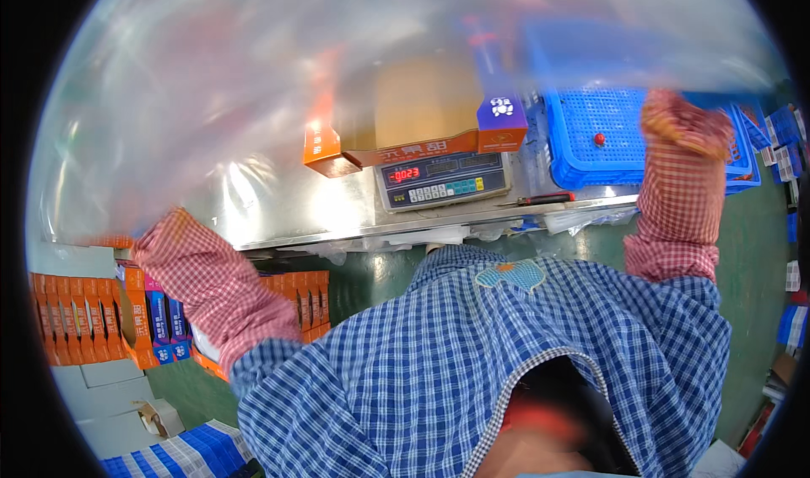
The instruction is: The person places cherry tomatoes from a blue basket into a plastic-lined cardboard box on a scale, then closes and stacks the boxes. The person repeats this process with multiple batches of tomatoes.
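Note:
A large translucent plastic sheet or bag (209, 98) spreads across the upper view, blurred and close to the camera. Both arms reach out towards its edges, in red-and-white checked sleeve covers. My left hand is hidden in the film past the end of the left sleeve cover (215, 282). Beyond the right sleeve cover (683, 180), the film also obscures my right hand, near a blue plastic crate (595, 174). Between the arms, an orange and purple open cardboard box (411, 152) sits on a digital scale (443, 180) with a lit red display. The film partly veils the box.
One small red fruit (599, 139) lies in the crate. A red-handled screwdriver-like tool (544, 199) rests near the front edge of the metal table (304, 225). Orange cartons (79, 316) stand in rows at left. More blue crates (785, 127) and boxes line the right side.

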A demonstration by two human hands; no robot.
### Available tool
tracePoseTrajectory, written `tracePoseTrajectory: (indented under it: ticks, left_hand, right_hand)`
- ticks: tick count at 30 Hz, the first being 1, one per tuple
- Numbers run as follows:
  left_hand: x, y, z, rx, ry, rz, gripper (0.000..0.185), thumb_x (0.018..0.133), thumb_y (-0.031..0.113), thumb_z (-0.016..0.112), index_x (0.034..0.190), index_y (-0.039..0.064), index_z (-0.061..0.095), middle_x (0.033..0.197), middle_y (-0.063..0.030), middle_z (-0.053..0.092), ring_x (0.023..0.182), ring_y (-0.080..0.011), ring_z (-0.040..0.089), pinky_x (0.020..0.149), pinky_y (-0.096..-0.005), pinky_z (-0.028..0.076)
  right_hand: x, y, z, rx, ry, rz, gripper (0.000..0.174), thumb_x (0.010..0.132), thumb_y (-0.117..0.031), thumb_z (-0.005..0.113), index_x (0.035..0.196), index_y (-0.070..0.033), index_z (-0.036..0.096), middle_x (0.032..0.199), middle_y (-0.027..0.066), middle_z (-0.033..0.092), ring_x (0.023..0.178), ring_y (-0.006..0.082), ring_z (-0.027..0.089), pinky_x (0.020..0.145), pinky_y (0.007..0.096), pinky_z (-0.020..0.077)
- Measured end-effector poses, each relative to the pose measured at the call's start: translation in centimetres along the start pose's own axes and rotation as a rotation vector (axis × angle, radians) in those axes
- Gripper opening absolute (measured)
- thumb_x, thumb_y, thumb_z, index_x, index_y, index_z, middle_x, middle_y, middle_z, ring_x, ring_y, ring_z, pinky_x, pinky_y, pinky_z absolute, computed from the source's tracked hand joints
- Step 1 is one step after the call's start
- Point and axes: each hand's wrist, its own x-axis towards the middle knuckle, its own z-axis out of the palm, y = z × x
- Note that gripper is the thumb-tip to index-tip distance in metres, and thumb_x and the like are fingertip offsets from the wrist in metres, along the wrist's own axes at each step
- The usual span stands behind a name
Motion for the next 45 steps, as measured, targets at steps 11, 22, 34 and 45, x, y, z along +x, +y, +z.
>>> tracePoseTrajectory:
  ticks: [11,22,34,45]
  left_hand:
    - [4.5,11.9,-4.9,-0.549,0.087,0.179,0.025,0.090,0.022,0.053,0.111,0.011,0.061,0.094,-0.0021,0.065,0.079,-0.0059,0.053,0.070,-0.0210,0.044]
    - [-13.0,24.8,-5.4,0.358,-0.728,0.769,0.049,0.071,0.035,0.067,0.117,0.023,0.057,0.143,-0.0082,0.028,0.133,-0.0315,0.022,0.104,-0.0599,0.015]
    - [-14.3,43.8,11.7,-0.080,-0.711,0.263,0.078,0.076,0.049,0.062,0.137,0.015,0.028,0.139,-0.0222,0.026,0.103,-0.0353,0.054,0.082,-0.0406,0.048]
    - [-7.6,40.9,12.3,-0.662,-1.126,0.671,0.068,0.070,0.047,0.068,0.128,0.017,0.047,0.142,-0.0124,0.029,0.135,-0.0352,0.013,0.109,-0.0443,0.016]
  right_hand:
    - [-4.9,-5.4,6.3,0.175,-0.193,0.751,0.031,0.086,-0.013,0.055,0.115,-0.004,0.057,0.118,0.0167,0.055,0.093,0.0269,0.061,0.081,0.0305,0.0463]
    - [4.9,-11.2,12.9,0.654,-0.002,0.484,0.070,0.073,-0.016,0.067,0.135,-0.014,0.033,0.115,0.0181,0.053,0.097,0.0339,0.056,0.083,0.0426,0.0466]
    - [5.5,-16.7,16.8,0.237,-0.105,0.566,0.093,0.075,-0.010,0.065,0.140,-0.043,0.007,0.148,0.0064,0.008,0.129,0.0441,0.021,0.083,0.0695,0.0375]
    - [5.3,-13.4,20.8,0.576,-0.316,0.255,0.065,0.079,-0.031,0.060,0.136,-0.018,0.032,0.139,0.0142,0.032,0.120,0.0351,0.041,0.098,0.0426,0.0359]
